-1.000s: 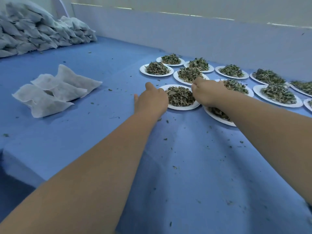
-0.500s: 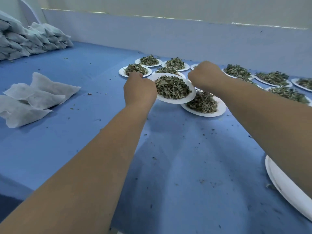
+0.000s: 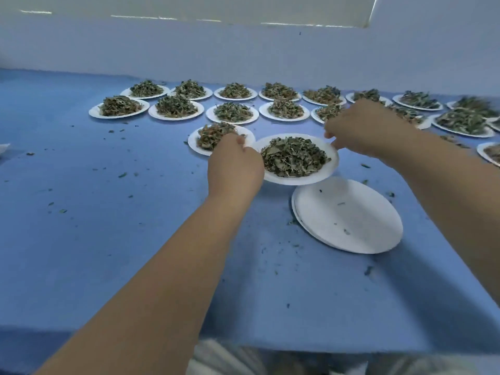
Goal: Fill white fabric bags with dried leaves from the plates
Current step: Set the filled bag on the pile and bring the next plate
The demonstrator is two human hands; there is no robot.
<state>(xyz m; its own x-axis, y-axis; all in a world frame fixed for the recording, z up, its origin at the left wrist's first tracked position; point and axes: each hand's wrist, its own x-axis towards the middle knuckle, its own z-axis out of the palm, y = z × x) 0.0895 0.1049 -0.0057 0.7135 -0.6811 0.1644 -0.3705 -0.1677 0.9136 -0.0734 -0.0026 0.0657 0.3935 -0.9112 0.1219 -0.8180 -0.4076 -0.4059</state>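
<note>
The blue tabletop (image 3: 108, 239) carries rows of leaf-heaped plates (image 3: 93, 112) beyond the fingers (image 3: 240, 140) and a stack of empty plates (image 3: 349, 215) nearer than them. Between the hands hangs one paper plate (image 3: 297, 181), round, so it has no long axis, roughly level, its dried leaves (image 3: 293, 156) heaped upward. The left hand (image 3: 235, 166) curls round its left rim; the right hand (image 3: 365, 128) pinches its far-right rim. The bags probably lie leftward, on the left hand's side; only a white corner (image 3: 4, 150) shows.

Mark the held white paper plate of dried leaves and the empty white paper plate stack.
Held white paper plate of dried leaves (image 3: 297, 180): head view, bare near rim.
Empty white paper plate stack (image 3: 351, 217): head view, bare top face.
</note>
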